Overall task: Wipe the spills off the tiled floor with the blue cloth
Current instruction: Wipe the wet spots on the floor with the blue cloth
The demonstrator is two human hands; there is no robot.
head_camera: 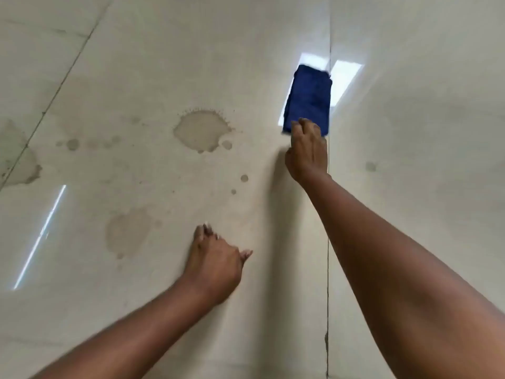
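Several brown spills still mark the tiled floor [169, 283]: a large splash-edged puddle [200, 131], a paler patch [128, 232] near your left hand, a stain at the far left edge [23, 165], and scattered droplets [244, 178] between them. Your right hand [307, 149] reaches onto the near end of the folded blue cloth [308, 99], fingers curled on its edge; whether you have pinched it or only touched it, you cannot tell from here. The cloth lies flat on the tile beside the grout line [328, 214], well right of the large puddle. Your left hand [216, 258] is braced on the floor, fingers together, thumb out.

Watch that bracing hand: the tile looks glossy, and it could slide if it strays into the pale patch just beside it. Dragging a thick folded cloth through the puddle may smear liquid rather than lift it. No containers are in view.
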